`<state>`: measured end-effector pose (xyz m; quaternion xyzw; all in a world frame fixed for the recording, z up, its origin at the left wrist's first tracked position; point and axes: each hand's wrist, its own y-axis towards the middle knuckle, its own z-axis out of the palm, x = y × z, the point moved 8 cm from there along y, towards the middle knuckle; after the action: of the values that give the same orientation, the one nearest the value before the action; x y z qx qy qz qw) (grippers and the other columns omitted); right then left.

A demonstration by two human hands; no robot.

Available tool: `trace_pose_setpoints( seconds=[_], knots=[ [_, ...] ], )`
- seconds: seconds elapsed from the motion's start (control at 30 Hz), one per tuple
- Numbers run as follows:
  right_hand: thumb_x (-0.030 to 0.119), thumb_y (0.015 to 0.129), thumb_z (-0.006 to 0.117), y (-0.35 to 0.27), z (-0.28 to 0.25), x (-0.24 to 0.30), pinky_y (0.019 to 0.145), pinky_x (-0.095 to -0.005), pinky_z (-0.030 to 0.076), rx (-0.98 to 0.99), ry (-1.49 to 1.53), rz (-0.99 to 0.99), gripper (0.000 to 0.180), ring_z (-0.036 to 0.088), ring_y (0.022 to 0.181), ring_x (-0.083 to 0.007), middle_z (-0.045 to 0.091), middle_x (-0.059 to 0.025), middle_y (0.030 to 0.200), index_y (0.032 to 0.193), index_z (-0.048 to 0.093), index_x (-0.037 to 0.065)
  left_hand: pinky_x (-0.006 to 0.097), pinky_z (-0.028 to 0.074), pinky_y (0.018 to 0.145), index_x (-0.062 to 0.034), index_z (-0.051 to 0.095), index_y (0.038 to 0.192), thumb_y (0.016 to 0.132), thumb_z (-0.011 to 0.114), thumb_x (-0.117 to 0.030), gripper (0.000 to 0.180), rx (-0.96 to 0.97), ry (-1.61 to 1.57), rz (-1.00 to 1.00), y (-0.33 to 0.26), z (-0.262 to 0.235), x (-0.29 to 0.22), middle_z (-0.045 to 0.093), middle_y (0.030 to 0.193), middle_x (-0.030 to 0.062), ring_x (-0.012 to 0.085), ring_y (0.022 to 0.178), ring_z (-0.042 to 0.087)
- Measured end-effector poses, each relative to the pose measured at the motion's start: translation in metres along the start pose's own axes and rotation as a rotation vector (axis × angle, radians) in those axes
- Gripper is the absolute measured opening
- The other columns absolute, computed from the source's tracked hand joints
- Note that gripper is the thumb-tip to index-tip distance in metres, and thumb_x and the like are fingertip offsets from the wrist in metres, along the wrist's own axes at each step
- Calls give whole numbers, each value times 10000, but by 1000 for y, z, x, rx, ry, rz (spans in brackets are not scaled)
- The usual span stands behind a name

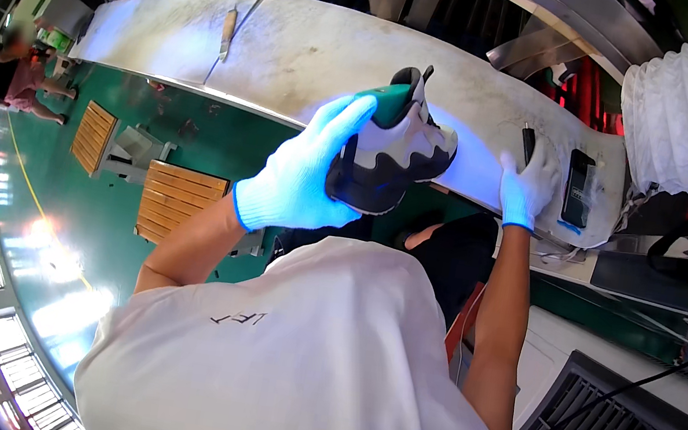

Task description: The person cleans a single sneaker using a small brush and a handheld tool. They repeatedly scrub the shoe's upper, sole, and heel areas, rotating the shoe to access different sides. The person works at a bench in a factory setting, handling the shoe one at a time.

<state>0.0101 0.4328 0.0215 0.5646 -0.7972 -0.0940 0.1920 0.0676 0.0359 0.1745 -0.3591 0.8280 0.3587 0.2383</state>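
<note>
There was one shoe [397, 147], black, white and green, held up over the one long white counter [315, 50]. Two gloved hands showed: the left hand [301, 175] and the right hand [526, 184], each in one light glove. On the counter lay one black phone [579, 188], one dark pen-like tool [528, 142] by the right hand, and one knife-like tool [228, 30] farther off. Two wooden slatted pallets [177, 203] sat on the green floor [69, 209]. One other person [26, 79] stood at the far left.

Black-and-white shoe [403, 148] with green insert, pale blue gloves [301, 175], green floor [96, 205]
</note>
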Motion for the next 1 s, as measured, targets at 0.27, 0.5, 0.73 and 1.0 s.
trace_pose_setpoints(
  seconds=[0.27,0.5,0.73,1.0],
  knots=[
    [414,1020,762,15,40,7,804,-488,586,437,589,111,370,746,826,-363,717,-127,818,1112,748,56,503,497,1238,-124,207,1807,746,984,-136,1315,176,37,-381,-2,2,31,335,1764,306,487,1574,474],
    [284,1076,764,7,-34,183,610,-366,541,477,2014,476,230,659,667,-190,650,-40,778,1001,670,88,518,505,1227,-189,243,1798,717,1019,-215,1331,183,90,-361,17,-5,49,404,1714,297,469,1490,532],
    [347,1164,618,28,-31,266,492,-349,502,374,2274,357,338,565,525,-165,584,-21,659,914,620,120,523,562,1149,-201,318,1772,691,1044,-288,1305,164,139,-359,27,-4,52,479,1646,280,453,1340,638],
    [476,1177,589,16,-58,302,523,-358,515,710,2505,89,448,579,556,-183,556,-14,670,898,612,127,513,604,1072,-197,421,1693,651,1060,-333,1230,140,174,-390,35,-5,54,550,1545,263,451,1256,696]
  ],
)
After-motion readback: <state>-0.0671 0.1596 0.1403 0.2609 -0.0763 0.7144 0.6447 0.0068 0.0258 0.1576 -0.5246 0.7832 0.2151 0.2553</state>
